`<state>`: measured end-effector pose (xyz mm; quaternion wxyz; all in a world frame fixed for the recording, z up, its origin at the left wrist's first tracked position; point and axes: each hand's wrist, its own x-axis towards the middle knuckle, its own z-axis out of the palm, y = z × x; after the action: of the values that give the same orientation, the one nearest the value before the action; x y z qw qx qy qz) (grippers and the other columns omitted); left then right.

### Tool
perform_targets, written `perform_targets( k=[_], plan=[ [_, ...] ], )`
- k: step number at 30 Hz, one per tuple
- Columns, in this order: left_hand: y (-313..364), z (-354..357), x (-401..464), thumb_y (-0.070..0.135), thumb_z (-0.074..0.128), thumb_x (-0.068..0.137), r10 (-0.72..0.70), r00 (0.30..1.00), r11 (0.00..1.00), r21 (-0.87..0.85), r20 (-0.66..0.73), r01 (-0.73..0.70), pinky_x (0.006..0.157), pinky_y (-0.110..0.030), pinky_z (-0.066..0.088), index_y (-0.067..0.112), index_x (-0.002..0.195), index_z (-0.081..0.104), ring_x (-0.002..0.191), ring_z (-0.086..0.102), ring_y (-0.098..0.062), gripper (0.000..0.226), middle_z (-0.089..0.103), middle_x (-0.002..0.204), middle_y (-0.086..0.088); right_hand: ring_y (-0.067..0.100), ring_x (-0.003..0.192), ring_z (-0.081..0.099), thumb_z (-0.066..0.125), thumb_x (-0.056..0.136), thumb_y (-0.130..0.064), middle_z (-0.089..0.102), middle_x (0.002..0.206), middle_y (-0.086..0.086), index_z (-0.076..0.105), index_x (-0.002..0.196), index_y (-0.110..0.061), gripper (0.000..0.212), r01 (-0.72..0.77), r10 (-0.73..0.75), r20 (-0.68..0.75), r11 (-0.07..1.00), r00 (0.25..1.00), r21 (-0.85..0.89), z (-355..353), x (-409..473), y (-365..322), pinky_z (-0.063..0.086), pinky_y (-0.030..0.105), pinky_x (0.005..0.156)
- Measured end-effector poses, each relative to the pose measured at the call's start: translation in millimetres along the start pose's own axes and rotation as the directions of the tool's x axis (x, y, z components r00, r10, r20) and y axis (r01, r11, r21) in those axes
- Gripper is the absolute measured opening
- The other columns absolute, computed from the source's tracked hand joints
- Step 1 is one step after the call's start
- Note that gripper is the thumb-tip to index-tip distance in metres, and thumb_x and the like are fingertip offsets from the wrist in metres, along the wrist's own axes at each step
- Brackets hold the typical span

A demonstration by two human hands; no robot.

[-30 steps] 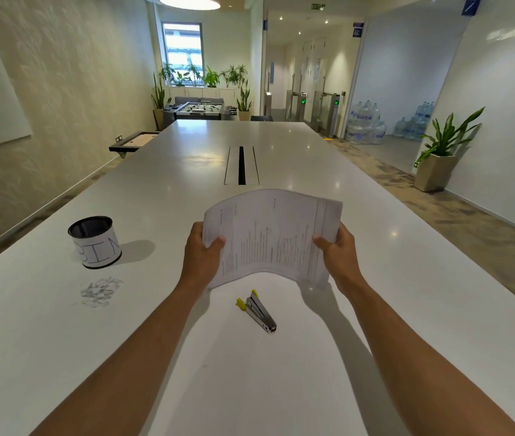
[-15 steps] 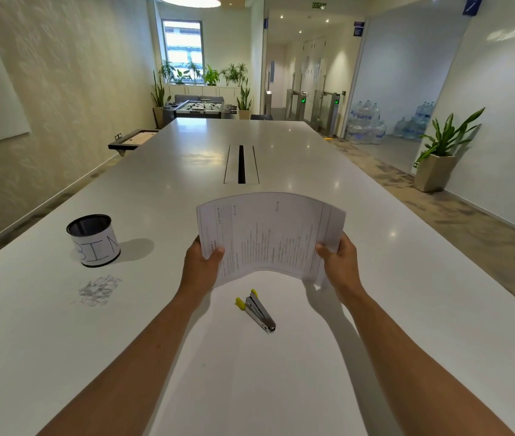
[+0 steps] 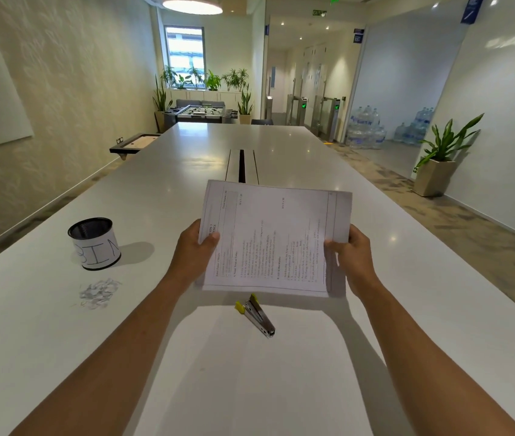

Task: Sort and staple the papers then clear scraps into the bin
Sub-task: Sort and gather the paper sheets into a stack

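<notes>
white table, both hands clamped on papers, stapler beneath, bin, scraps left

Both bare hands hold a stack of white printed paper sheets up above the long white table, text sideways. Left hand pinches the left edge, thumb on front; right hand pinches the right edge the same way. Sheet count unclear, probably more than one, edges slightly offset. Small silver stapler with yellow ends lies on the table just below the papers, apart from both hands. Black mesh cup wrapped in white paper lettered BIN stands at left, upright. Pile of small grey-white paper scraps lies near it, on the near side, not touching.
</notes>
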<state>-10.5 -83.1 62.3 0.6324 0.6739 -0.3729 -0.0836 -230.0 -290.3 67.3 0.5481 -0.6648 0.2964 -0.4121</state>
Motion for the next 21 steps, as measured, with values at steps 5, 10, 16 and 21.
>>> perform_targets(
  k=[5, 10, 16, 21],
  plan=[
    [14, -7, 7, 0.02, 0.052, 0.098, -0.018, 0.998, 1.0, -0.003, 0.054, 0.018, 0.064, -0.023, 0.057, 0.017, 0.115, 0.057, 0.09, 0.067, -0.016, 0.018, 0.067, 0.101, 0.0, 0.016, 0.076, 0.071, 0.058, 0.084, 0.002, 0.074, 0.09, -0.001, 0.067, 0.096, -0.024, 0.03, -0.133, 0.13, 0.061, 0.99, 0.99, 0.048, -3, 0, -10, 0.052, 0.021, 0.054],
    [18, -13, 13, 0.027, 0.067, 0.088, -0.172, 0.983, 0.981, -0.084, 0.056, 0.177, 0.066, -0.033, 0.058, 0.021, 0.109, 0.059, 0.087, 0.071, -0.018, 0.024, 0.07, 0.102, -0.001, 0.019, 0.069, 0.074, 0.053, 0.081, 0.006, 0.077, 0.08, 0.002, 0.069, 0.092, -0.016, 0.029, -0.238, 0.235, 0.042, 0.947, 0.971, 0.217, -6, -6, -9, 0.055, 0.026, 0.051],
    [15, -6, 4, 0.026, 0.078, 0.077, -0.136, 0.97, 0.99, 0.006, -0.203, 0.14, 0.042, -0.021, 0.049, 0.024, 0.082, 0.068, 0.061, 0.07, -0.008, 0.012, 0.073, 0.076, 0.008, 0.021, 0.07, 0.074, 0.054, 0.087, 0.001, 0.076, 0.082, 0.003, 0.068, 0.093, -0.019, 0.025, -0.292, 0.313, -0.008, 0.894, 0.95, 0.341, 0, -14, -3, 0.057, 0.029, 0.052],
    [16, -2, 1, 0.04, 0.079, 0.073, -0.152, 0.906, 0.986, 0.003, -0.396, 0.167, 0.051, -0.028, 0.05, 0.021, 0.079, 0.067, 0.06, 0.064, -0.015, 0.024, 0.07, 0.07, 0.001, 0.018, 0.07, 0.074, 0.053, 0.085, 0.007, 0.076, 0.084, 0.004, 0.068, 0.092, -0.019, 0.031, -0.304, 0.333, -0.01, 0.873, 0.943, 0.381, 7, -21, 1, 0.057, 0.029, 0.053]
  ],
)
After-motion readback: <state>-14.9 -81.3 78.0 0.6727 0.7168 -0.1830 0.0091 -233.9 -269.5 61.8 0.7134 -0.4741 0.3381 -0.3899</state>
